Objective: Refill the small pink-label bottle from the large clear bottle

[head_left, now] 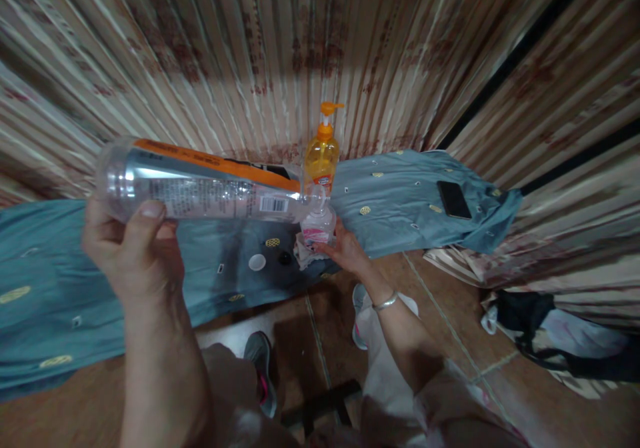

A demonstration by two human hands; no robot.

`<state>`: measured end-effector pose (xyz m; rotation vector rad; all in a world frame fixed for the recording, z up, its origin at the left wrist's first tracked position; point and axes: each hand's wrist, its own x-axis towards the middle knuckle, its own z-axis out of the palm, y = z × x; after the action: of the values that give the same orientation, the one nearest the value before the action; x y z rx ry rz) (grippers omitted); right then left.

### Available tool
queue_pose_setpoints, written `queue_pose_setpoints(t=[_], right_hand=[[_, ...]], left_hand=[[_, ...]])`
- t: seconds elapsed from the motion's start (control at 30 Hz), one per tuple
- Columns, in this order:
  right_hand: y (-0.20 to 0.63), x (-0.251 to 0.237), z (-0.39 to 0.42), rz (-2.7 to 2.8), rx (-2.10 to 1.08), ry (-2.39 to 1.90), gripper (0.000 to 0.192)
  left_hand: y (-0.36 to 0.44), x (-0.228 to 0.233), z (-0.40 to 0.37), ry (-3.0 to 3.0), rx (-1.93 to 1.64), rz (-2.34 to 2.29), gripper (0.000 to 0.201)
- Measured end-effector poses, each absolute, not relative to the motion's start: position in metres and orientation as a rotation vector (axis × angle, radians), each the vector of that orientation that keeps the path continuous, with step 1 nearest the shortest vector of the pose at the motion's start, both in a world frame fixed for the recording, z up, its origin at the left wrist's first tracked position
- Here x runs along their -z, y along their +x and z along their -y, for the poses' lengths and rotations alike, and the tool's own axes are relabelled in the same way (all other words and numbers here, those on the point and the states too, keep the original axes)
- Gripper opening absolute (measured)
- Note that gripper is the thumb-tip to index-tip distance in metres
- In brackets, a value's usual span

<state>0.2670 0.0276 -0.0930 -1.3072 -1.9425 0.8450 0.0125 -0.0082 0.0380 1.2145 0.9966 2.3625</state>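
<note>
My left hand is closed around the base end of a large clear plastic bottle with an orange, grey and black label. The bottle lies tipped almost level, its neck pointing right. Its mouth meets the top of a small clear bottle with a pink label, which my right hand grips from the right side. Whether liquid passes between them I cannot tell. Just behind the small bottle stands an orange pump bottle. A crumpled pale cloth lies under or beside the small bottle.
A long narrow surface bears a blue-green cloth with pineapple prints. On it lie a white round cap, a small black cap and a black phone. Pleated curtains hang behind. A dark bag lies at right.
</note>
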Motion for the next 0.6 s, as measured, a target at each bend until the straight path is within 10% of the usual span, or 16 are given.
queue_pose_setpoints(t=[0.6], right_hand=[[0.2669, 0.0934, -0.0277, 1.933, -0.843, -1.304, 0.069]], left_hand=[[0.0131, -0.038, 0.0084, 1.226, -2.347, -1.058, 0.029]])
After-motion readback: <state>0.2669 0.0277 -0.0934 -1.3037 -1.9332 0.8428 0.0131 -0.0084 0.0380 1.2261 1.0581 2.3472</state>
